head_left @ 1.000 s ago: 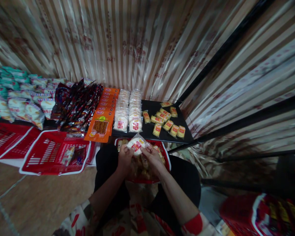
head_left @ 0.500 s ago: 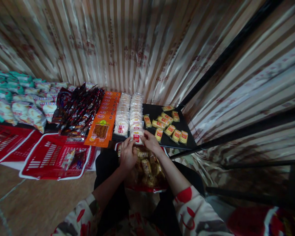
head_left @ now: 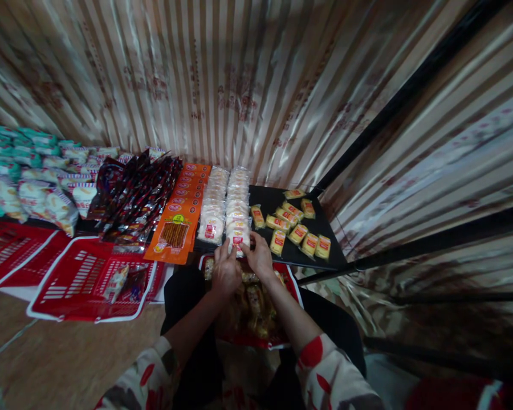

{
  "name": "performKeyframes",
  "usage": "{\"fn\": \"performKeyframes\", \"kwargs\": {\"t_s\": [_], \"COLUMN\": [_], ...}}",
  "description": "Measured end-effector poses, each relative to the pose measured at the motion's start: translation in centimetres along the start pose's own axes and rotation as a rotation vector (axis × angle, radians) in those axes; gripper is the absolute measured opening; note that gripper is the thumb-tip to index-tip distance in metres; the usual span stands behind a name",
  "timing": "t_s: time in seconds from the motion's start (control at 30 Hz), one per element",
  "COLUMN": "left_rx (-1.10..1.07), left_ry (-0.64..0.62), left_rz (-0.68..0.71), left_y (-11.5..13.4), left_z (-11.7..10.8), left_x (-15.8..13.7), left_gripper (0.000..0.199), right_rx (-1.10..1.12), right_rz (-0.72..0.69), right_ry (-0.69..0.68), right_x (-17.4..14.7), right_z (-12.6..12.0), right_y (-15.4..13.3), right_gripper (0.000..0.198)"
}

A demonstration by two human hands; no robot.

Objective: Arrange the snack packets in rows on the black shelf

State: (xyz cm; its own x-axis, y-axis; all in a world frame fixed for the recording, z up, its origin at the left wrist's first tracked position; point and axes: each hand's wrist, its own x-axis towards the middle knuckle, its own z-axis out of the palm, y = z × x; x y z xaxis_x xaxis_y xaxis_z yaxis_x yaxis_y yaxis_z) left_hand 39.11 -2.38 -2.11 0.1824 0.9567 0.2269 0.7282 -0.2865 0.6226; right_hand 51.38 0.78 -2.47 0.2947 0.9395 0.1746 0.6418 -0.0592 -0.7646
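Observation:
Two rows of clear-wrapped white rice crackers stand on the black shelf [head_left: 265, 252]. At the front of the right-hand row lies a rice cracker packet [head_left: 238, 236] with a red label. My left hand [head_left: 226, 270] holds its lower left edge, fingers bent over it. My right hand [head_left: 259, 256] grips the lower right side with thumb and fingers. The left row of rice crackers [head_left: 211, 225] is just beyond my left fingers. Below my wrists, a red basket [head_left: 297, 293] between my knees holds several gold-wrapped snacks [head_left: 254, 302].
Small yellow packets [head_left: 298, 233] lie scattered on the shelf to the right. Leftward are orange snack bags [head_left: 177, 219], dark red packets [head_left: 139, 196], and white and green bags [head_left: 36, 196]. Another red basket [head_left: 74, 279] sits lower left. Black poles [head_left: 367, 134] slant across the right side.
The rice cracker packet now sits against the front of the right row, with my hands still at it. My left index finger has straightened onto it. The view has shifted slightly.

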Motion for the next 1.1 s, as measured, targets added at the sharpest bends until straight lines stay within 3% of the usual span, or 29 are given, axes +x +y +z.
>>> {"fn": "performKeyframes", "kwargs": {"t_s": [0.37, 0.77, 0.9, 0.97, 1.03, 1.1], "left_rx": [0.002, 0.007, -0.020, -0.039, -0.066, -0.096], "left_ry": [0.064, 0.073, 0.068, 0.008, -0.087, -0.189], "left_rz": [0.051, 0.101, 0.077, 0.044, -0.009, -0.082], "left_y": [0.0, -0.7, -1.6, -2.3, -3.0, -3.6], "left_z": [0.8, 1.1, 0.1, -0.2, -0.2, 0.3], "left_x": [1.6, 1.1, -1.9, -4.0, -6.0, -7.7], "left_gripper": [0.050, 0.051, 0.042, 0.035, 0.033, 0.036], "right_rx": [0.030, -0.009, -0.018, -0.019, -0.022, -0.046], "right_rz": [0.051, -0.010, -0.110, -0.139, -0.127, -0.082], "right_ry": [0.030, 0.110, 0.172, 0.168, 0.094, -0.076], "right_x": [1.3, 1.0, -1.5, -3.8, -6.8, -9.9], "right_z": [0.8, 2.0, 1.3, 1.1, 1.2, 1.9], "right_y": [-1.1, -0.2, -0.3, -0.2, 0.4, 1.3], "right_gripper": [0.038, 0.041, 0.041, 0.036, 0.031, 0.028]}}
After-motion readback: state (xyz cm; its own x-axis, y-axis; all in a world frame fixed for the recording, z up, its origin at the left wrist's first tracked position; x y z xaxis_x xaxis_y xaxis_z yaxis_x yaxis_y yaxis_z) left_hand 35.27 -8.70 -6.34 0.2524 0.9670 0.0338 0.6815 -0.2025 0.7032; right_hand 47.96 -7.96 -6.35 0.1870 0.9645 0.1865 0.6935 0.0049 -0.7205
